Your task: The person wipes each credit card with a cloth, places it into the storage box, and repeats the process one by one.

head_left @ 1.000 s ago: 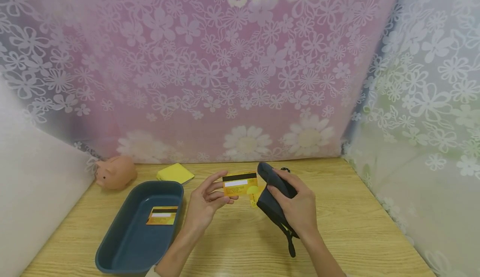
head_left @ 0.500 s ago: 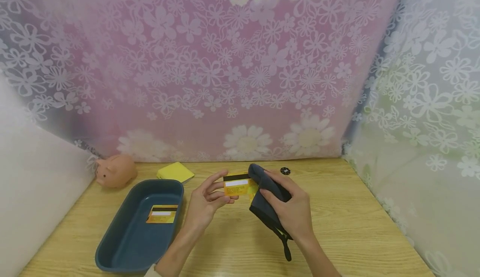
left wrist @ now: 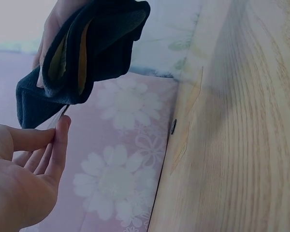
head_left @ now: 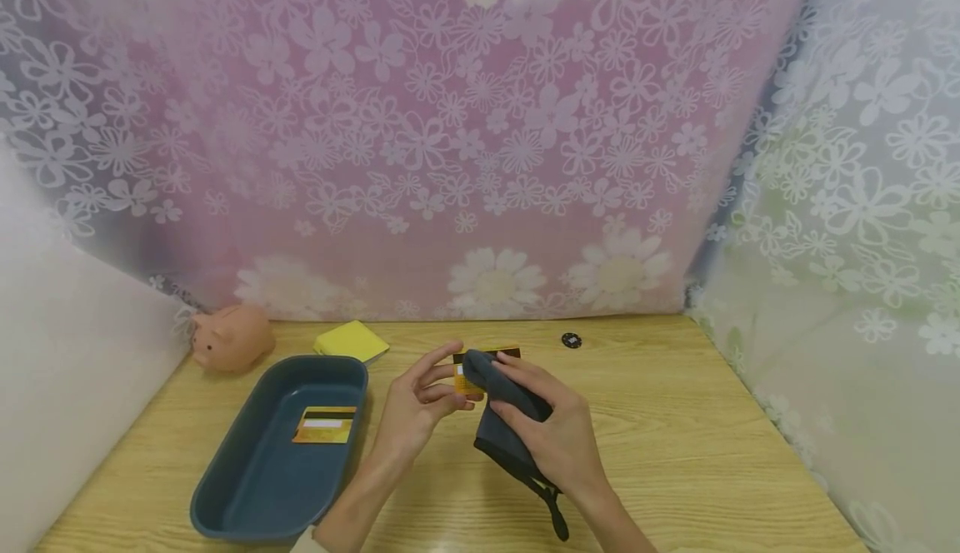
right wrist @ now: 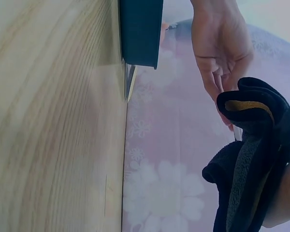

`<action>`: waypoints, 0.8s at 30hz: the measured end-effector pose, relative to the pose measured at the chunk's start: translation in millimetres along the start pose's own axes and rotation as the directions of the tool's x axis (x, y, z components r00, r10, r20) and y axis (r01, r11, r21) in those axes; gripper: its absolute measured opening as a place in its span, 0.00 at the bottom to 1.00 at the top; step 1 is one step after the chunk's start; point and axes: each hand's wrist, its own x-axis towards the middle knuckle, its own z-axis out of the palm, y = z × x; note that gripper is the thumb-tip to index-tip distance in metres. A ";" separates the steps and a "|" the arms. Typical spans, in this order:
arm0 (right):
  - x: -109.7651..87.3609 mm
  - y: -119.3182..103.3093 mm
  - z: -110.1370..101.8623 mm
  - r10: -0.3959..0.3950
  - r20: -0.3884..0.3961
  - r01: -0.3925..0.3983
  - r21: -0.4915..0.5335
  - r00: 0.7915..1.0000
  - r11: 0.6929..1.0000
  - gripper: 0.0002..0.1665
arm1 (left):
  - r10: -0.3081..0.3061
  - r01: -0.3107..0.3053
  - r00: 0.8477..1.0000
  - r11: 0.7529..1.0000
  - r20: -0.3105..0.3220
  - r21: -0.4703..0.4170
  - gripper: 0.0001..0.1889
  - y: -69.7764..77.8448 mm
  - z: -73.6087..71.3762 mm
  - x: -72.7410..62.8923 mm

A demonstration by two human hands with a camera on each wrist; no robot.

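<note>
Hands (head_left: 411, 410) (head_left: 561, 436) hold card (head_left: 462, 381) and pouch (head_left: 502, 439) between them.

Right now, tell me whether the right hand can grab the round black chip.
Not readily, it seems: the right hand grips the dark blue fabric pouch, though nothing visible blocks the chip.

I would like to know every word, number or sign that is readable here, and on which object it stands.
No word or number reads with certainty.
Pink floral curtain: large pale letters at the top, blurred and cut off.
Tray card, inside the blue tray: print too small.
Held card, in the left hand: print too small, partly covered by the dark fabric pouch.
Black disc: white centre mark, too small.
</note>
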 end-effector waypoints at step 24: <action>-4.2 -0.4 7.9 0.022 0.002 -0.022 -0.035 1.000 0.999 0.31 | 0.000 0.000 1.000 1.000 0.010 0.013 0.34 -0.3 2.4 -2.3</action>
